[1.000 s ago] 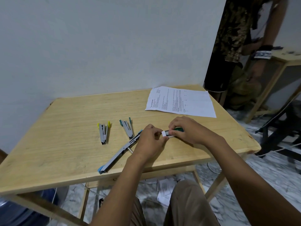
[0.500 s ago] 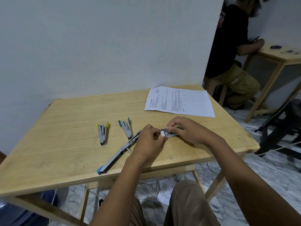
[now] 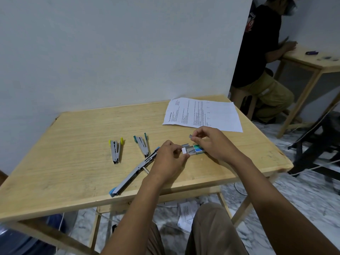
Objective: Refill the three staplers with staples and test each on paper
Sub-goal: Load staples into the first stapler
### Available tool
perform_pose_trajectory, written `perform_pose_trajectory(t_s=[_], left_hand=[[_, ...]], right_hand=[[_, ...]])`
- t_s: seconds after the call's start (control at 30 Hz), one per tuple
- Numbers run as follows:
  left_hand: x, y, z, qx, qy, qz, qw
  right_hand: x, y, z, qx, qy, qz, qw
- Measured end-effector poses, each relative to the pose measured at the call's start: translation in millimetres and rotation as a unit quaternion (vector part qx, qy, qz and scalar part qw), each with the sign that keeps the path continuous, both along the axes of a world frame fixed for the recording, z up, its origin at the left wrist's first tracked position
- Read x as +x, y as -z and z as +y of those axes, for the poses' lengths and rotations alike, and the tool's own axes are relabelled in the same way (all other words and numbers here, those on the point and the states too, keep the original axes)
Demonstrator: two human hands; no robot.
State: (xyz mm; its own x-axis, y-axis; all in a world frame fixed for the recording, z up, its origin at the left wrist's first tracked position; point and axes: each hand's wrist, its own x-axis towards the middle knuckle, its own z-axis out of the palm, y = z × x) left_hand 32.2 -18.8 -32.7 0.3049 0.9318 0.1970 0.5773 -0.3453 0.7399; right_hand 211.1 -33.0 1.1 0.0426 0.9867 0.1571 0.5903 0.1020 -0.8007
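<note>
Three staplers lie on the wooden table [image 3: 73, 162]: a yellow-tipped stapler [image 3: 116, 150], a green-tipped stapler [image 3: 142, 145], and a blue stapler [image 3: 135, 172] swung fully open into a long strip. A small green staple box [image 3: 195, 149] sits slid open with grey staples showing in its tray. My left hand [image 3: 170, 160] pinches the white end of that tray. My right hand [image 3: 211, 142], just above the box, pinches a short strip of staples [image 3: 191, 136]. A printed paper sheet [image 3: 202, 114] lies at the table's far right.
A white wall stands right behind the table. Another person [image 3: 261, 57] sits at a second wooden table [image 3: 312, 61] to the far right. Papers [image 3: 185, 216] lie on the marble floor under my table. A dark stand [image 3: 316, 144] stands on the right.
My right hand has lifted off the staple box with a strip of staples pinched in its fingers. The box's tray has slid further open. My left hand stays on the tray's end.
</note>
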Motion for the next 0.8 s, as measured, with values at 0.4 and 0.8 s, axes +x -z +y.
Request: perform_pose_trajectory(t_s=[0.4,0.8], left_hand=[[-2.6,-12.7,-11.2,-0.021,0.004,-0.003,1.0],[-72.2,-33.4,-17.8,0.002,-0.19,0.188,0.964]], right_hand=[[-3.7,-2.8,-15.2,0.035,0.042,0.071,0.996],[-29.6,1.9,-26.3,0.026,0.05,0.217,0.975]])
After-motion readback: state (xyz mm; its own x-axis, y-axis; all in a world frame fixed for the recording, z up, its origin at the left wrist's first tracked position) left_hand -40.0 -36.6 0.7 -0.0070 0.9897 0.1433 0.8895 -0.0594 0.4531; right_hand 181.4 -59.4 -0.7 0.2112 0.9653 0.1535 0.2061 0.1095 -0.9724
